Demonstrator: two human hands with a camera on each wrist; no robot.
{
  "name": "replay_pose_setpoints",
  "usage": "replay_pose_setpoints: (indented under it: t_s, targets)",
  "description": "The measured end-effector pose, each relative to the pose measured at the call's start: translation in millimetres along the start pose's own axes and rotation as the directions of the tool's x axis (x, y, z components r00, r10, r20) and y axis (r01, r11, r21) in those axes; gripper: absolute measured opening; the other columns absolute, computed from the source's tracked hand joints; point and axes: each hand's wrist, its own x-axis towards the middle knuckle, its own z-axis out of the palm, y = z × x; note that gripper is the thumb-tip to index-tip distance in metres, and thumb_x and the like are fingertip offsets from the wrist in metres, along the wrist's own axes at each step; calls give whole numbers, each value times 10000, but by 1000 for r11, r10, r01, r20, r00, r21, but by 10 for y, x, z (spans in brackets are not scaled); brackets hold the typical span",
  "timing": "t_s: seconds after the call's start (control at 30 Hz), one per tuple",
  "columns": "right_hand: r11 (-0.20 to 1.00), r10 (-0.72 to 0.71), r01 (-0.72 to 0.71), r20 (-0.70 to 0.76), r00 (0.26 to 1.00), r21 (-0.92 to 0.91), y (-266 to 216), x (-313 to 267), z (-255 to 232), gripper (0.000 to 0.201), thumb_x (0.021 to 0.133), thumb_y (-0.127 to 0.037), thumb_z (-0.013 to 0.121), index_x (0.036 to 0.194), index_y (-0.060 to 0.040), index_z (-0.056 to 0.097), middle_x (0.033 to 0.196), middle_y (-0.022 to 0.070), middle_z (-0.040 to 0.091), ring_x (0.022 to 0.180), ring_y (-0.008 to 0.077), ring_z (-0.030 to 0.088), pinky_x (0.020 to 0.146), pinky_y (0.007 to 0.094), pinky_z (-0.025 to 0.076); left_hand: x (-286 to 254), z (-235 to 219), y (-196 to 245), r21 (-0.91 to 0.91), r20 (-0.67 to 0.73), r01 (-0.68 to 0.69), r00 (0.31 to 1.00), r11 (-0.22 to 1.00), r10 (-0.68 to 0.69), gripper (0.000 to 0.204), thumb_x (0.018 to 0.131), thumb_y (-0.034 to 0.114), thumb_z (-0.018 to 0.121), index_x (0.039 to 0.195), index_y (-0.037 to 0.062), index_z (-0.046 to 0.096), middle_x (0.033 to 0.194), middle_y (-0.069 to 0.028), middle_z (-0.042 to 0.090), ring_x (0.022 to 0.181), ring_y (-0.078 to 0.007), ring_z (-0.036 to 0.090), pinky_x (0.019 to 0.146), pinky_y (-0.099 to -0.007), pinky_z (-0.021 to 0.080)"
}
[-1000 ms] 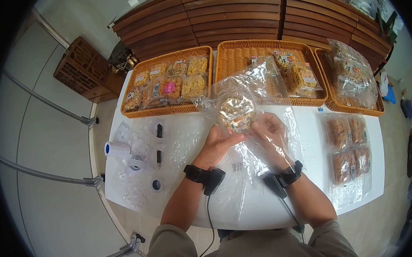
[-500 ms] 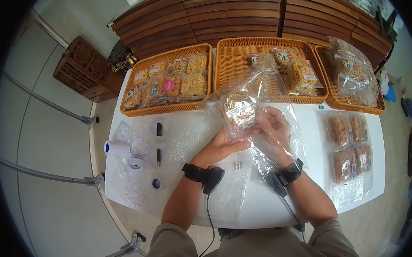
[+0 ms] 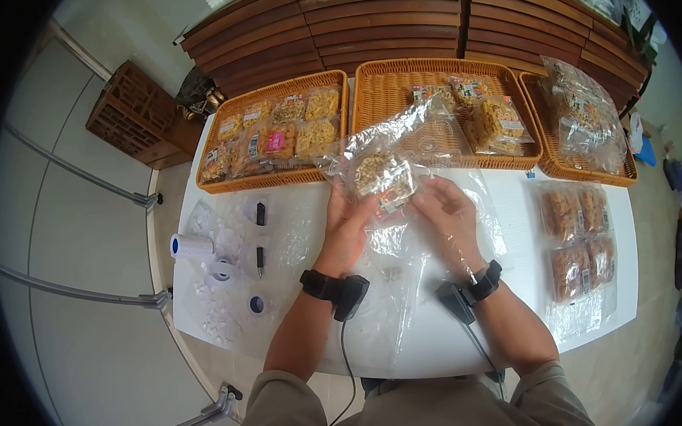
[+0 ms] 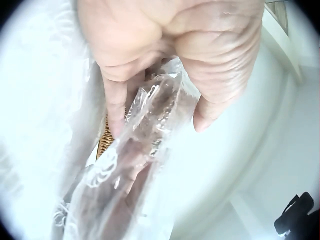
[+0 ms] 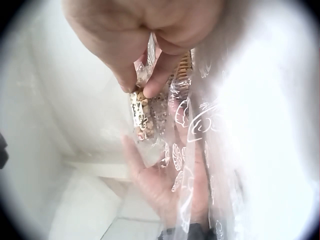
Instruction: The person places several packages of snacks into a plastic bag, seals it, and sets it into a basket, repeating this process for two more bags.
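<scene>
My right hand (image 3: 447,211) pinches the lower right edge of a clear-wrapped pack of chopped-nut snack (image 3: 385,176) between thumb and fingers. In the right wrist view the snack pack (image 5: 142,116) shows edge-on below the fingertips (image 5: 152,90). A large clear plastic bag (image 3: 421,120) with white printed swirls spreads round the pack and over part of the right hand. My left hand (image 3: 348,224) is at the pack's lower left, fingers partly hidden behind plastic. In the left wrist view its thumb (image 4: 202,117) stands apart from the fingers, with the bag (image 4: 145,125) between them.
Wicker trays (image 3: 278,184) of snack packs line the table's back; the right one holds a heaped clear bag (image 3: 583,115). Several brown packs (image 3: 573,235) lie at right. At left are label rolls (image 3: 192,245), paper scraps (image 3: 215,316) and black pens (image 3: 261,259). More clear plastic covers mid-table.
My left hand has shifted left and up, from under the pack to its lower left side. The pack first tilted, then moved slightly left. My right hand keeps its pinch.
</scene>
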Motion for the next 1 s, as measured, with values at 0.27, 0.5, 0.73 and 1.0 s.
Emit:
replay_pose_setpoints:
  t_s: [0.27, 0.5, 0.73, 1.0]
  targets:
    - [996, 91, -93, 152, 984, 6, -54, 16, -15, 492, 946, -30, 649, 1397, 41, 465, 1178, 100, 666, 997, 122, 646, 867, 258, 533, -30, 59, -8, 78, 103, 66, 992, 995, -74, 628, 957, 80, 587, 1493, 45, 261, 1422, -135, 480, 1295, -268, 507, 1050, -503, 482]
    - [992, 120, -123, 156, 980, 9, -5, 19, -31, 569, 938, -61, 672, 1421, 39, 389, 1224, 104, 639, 1052, 134, 629, 915, 279, 527, -16, -20, -56, 130, -28, -3, 1000, 991, 7, 617, 896, 7, 646, 1447, 21, 368, 1356, -93, 541, 1236, -170, 533, 1034, -325, 446]
    - [983, 153, -117, 280, 948, -140, -61, -24, -22, 351, 946, -86, 670, 1253, 35, 550, 1109, 70, 686, 1024, 84, 618, 874, 220, 500, -12, -60, -54, 205, 20, -15, 1000, 979, 11, 602, 876, 13, 680, 1410, -4, 401, 1323, -93, 563, 1204, -164, 549, 1038, -326, 437]
    - [944, 234, -158, 250, 940, -291, -87, -71, 7, 261, 1006, -222, 603, 1043, 21, 690, 956, 16, 696, 848, 44, 582, 748, 192, 458, -29, 5, -40, 252, 9, -31, 1000, 967, 29, 563, 885, 14, 660, 1394, -2, 421, 1287, -88, 583, 1162, -166, 564, 1014, -337, 451]
